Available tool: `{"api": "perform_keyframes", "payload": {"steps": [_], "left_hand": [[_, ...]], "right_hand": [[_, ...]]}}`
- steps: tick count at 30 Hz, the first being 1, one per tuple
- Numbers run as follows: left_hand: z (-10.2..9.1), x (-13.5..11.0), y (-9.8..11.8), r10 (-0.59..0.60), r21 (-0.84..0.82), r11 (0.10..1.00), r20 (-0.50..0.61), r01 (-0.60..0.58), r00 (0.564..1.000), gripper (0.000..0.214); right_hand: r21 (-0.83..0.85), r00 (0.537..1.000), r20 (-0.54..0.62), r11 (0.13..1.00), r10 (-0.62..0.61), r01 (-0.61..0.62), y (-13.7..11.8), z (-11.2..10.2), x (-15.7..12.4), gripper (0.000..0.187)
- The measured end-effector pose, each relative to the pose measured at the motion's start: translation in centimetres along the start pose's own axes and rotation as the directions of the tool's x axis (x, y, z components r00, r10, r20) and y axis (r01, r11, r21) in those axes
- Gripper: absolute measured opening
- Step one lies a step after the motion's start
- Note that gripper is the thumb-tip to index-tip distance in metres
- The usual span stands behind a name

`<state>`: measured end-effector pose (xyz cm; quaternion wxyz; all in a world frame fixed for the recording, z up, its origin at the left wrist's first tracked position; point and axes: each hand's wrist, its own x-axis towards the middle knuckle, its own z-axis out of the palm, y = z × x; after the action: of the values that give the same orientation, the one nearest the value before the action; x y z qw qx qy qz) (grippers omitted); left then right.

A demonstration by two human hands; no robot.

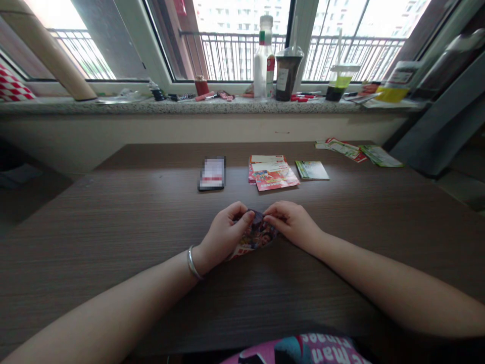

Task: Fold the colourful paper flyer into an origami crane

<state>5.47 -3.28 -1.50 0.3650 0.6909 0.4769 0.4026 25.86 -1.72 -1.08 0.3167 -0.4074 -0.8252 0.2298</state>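
Note:
My left hand and my right hand meet at the middle of the brown wooden table. Both pinch a small colourful printed paper that is folded and partly hidden under the fingers. A silver bangle sits on my left wrist. Beyond the hands lie a stack of red printed leaflets and a green leaflet.
A dark phone lies left of the leaflets. More leaflets lie at the table's far right. The stone windowsill carries a white bottle, a dark drink cup, a green drink cup and small clutter.

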Motion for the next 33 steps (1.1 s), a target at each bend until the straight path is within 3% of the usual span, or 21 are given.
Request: {"api": "perform_keyframes", "payload": {"steps": [9, 18, 23, 33], "left_hand": [[-0.04, 0.01, 0.36, 0.002, -0.006, 1.000, 0.030, -0.001, 1.000, 0.029], [0.04, 0.11, 0.06, -0.030, -0.085, 0.996, 0.009, 0.031, 0.999, 0.026], [0.02, 0.36, -0.11, -0.117, -0.168, 0.978, 0.037, 0.122, 0.992, 0.022], [-0.03, 0.50, 0.16, -0.129, -0.221, 0.967, 0.024, 0.131, 0.991, 0.022]], "right_hand": [[-0.133, 1.000, 0.016, 0.991, -0.018, 0.020, -0.01, 0.05, -0.04, 0.017], [-0.015, 0.998, 0.031, 0.999, 0.050, -0.049, -0.18, 0.04, 0.24, 0.011], [-0.020, 0.994, 0.057, 0.996, 0.090, -0.089, -0.05, 0.01, 0.31, 0.010], [-0.005, 0.992, 0.068, 0.994, 0.111, -0.111, 0.02, 0.11, 0.38, 0.011]]}}
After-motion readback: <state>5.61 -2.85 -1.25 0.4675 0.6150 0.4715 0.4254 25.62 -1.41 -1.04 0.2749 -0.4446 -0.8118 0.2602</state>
